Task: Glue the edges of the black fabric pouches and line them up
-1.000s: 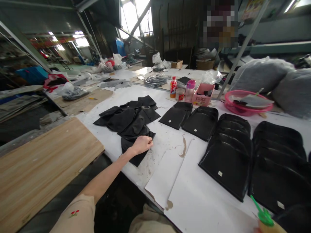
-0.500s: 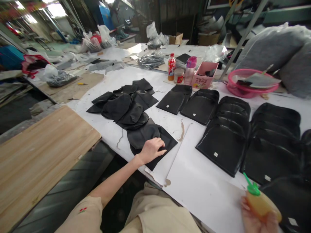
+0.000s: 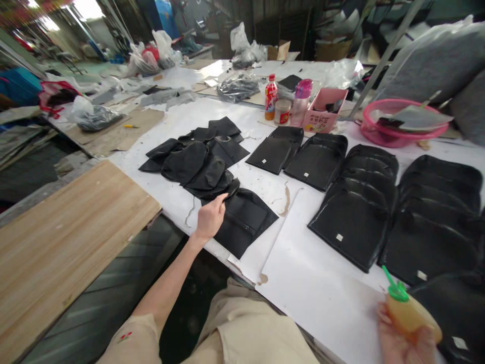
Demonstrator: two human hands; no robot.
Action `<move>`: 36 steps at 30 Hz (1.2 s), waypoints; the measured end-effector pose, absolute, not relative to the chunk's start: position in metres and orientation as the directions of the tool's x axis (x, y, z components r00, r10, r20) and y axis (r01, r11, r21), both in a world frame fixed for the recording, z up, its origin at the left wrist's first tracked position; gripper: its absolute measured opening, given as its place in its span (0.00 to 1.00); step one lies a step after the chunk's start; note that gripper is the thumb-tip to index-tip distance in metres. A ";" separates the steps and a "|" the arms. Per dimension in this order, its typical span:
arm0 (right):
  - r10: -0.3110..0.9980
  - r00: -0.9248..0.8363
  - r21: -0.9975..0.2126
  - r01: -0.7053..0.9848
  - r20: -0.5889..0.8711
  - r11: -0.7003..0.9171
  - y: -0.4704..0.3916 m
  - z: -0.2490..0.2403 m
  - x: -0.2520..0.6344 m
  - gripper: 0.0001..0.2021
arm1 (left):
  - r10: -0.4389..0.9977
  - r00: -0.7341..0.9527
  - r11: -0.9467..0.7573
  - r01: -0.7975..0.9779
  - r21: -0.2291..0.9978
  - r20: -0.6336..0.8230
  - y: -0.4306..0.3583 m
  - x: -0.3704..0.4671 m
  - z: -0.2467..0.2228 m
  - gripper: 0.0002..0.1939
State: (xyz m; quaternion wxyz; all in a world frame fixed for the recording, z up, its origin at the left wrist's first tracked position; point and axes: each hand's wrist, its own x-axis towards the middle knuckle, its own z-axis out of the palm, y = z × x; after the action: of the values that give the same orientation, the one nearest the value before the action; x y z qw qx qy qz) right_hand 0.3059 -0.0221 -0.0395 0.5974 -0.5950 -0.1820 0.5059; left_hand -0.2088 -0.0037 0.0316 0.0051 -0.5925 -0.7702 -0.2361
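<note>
My left hand [image 3: 210, 218] is closed, thumb and fingers pinching the raised flap of a black fabric piece. Under and beside it lies a flat black pouch piece [image 3: 261, 215] with a small zip pull showing. Just beyond are several overlapping black fabric pieces [image 3: 185, 162] in a loose pile. At the lower right, my right hand [image 3: 401, 333] is wrapped round a squeeze bottle [image 3: 413, 318] of yellowish liquid, its green nozzle [image 3: 396, 289] pointing up and left. Next to that bottle stand overlapped rows of black pouches [image 3: 356, 217] with small white squares on them.
A white sheet [image 3: 314, 273] covers the table before me. Farther back are a red-capped drink bottle [image 3: 270, 97], a jar [image 3: 282, 112], a pink-lidded bottle [image 3: 302, 101], a pink box [image 3: 325, 111] and a pink basin [image 3: 405, 136]. A wooden board [image 3: 71, 242] lies left.
My left hand has moved left and lifted the black flap, so the pouch piece beneath with its zip now shows. My right hand still holds the squeeze bottle in nearly the same place.
</note>
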 end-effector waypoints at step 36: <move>0.828 0.444 -0.815 -0.579 -0.342 -0.026 -0.019 -0.043 0.294 0.32 | 0.974 0.124 0.126 0.398 0.909 -0.189 0.042 -0.129 0.014 0.13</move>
State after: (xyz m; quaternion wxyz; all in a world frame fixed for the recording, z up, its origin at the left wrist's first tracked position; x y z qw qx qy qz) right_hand 0.2945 -0.0192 -0.0429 0.6868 -0.5004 -0.1245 0.5122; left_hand -0.1292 0.0420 0.0139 -0.4682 -0.5853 -0.5862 -0.3075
